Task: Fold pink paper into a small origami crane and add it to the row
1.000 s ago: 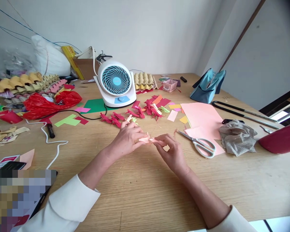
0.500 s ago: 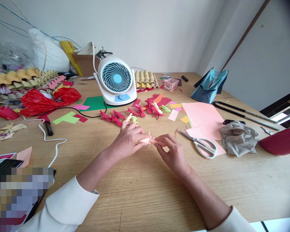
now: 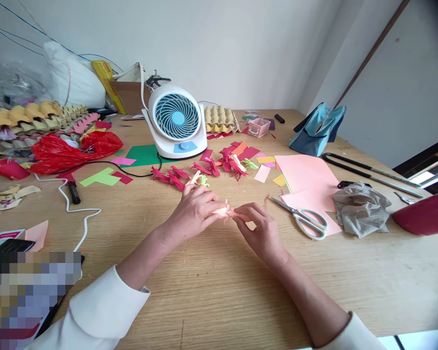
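Note:
Between my two hands, just above the wooden table (image 3: 204,301), is a small twisted paper piece (image 3: 222,212) in pale pink. My left hand (image 3: 193,210) pinches its left part between thumb and fingers. The other end is pinched by the fingertips of my right hand (image 3: 261,233). Behind my hands lie several twisted paper pieces (image 3: 175,178), mostly dark red, with a few pale and green ones. White-handled scissors (image 3: 308,222) rest to the right of my right hand, partly on pink paper sheets (image 3: 306,177).
A white fan (image 3: 177,121) stands at the back, near egg trays (image 3: 221,119). On the right are a crumpled grey cloth (image 3: 361,209), a blue bag (image 3: 317,131) and a dark red container (image 3: 427,214). A red plastic bag (image 3: 65,153) and white cord (image 3: 85,226) lie left.
Almost nothing differs. Both hands keep their pinch on the pale pink paper piece in the same place; the view has shifted very slightly.

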{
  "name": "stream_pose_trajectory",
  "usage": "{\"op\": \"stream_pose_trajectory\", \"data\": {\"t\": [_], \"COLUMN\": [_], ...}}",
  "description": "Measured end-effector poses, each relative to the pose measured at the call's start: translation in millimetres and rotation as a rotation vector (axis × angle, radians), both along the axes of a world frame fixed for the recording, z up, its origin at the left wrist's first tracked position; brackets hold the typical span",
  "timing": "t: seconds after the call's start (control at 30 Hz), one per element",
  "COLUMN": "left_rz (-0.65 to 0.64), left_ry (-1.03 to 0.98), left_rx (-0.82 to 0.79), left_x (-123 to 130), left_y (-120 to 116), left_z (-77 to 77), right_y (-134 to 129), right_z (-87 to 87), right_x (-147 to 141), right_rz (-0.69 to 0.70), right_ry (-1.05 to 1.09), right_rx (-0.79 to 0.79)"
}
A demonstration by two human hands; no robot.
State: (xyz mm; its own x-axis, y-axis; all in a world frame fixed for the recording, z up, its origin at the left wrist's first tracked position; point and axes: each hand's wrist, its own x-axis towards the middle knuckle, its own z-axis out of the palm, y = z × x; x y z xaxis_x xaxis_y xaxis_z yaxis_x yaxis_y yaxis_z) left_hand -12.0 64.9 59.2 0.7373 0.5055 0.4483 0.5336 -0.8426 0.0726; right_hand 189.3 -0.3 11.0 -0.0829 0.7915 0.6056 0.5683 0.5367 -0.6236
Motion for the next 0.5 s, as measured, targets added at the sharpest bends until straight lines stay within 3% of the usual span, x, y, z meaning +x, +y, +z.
{"op": "stream_pose_trajectory", "data": {"t": [0.5], "left_rz": [0.016], "left_ry": [-0.008], "left_rx": [0.002], "left_x": [-1.8], "left_y": [-1.0], "left_z": [-1.6], "right_y": [-1.0], "right_z": [0.0], "right_x": [-1.1], "right_rz": [0.002], "right_ry": [-0.007], "right_rx": [-0.007]}}
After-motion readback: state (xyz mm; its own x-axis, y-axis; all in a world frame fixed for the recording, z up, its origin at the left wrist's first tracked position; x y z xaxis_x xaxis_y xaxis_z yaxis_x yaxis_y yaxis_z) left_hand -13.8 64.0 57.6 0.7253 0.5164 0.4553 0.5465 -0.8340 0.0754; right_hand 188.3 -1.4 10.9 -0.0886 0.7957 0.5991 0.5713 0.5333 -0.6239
